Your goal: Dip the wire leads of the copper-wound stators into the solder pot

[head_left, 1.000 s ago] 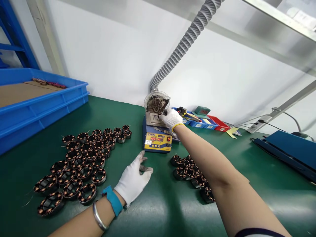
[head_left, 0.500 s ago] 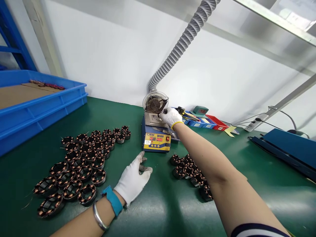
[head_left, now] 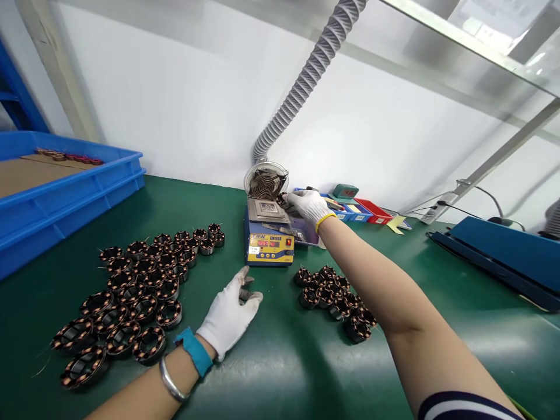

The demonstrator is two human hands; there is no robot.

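My right hand [head_left: 308, 207], in a white glove with a yellow cuff, pinches a small wound motor stator [head_left: 282, 200] beside the fume fan. It is at the right edge of the solder pot [head_left: 268, 207], which sits on a yellow-fronted unit [head_left: 270, 249] with a lit red display. My left hand [head_left: 230, 315], also gloved, rests low in front of the unit with thumb and fingers apart and nothing between them. Left of it stand many copper-wound stators [head_left: 144, 306] in rows. A smaller group of stators [head_left: 328, 291] lies under my right forearm, which hides part of it.
A blue crate [head_left: 70, 192] stands at the left. A ribbed grey hose [head_left: 306, 76] rises behind the pot. Blue bins [head_left: 359, 212], a red bin [head_left: 371, 211] and a green digital display [head_left: 345, 191] line the wall. A flat blue case [head_left: 503, 251] lies at the right.
My right hand has moved right relative to the pot, lifting the stator off its top and to the side. My left hand has stayed nearly still. The whole view has shifted slightly.
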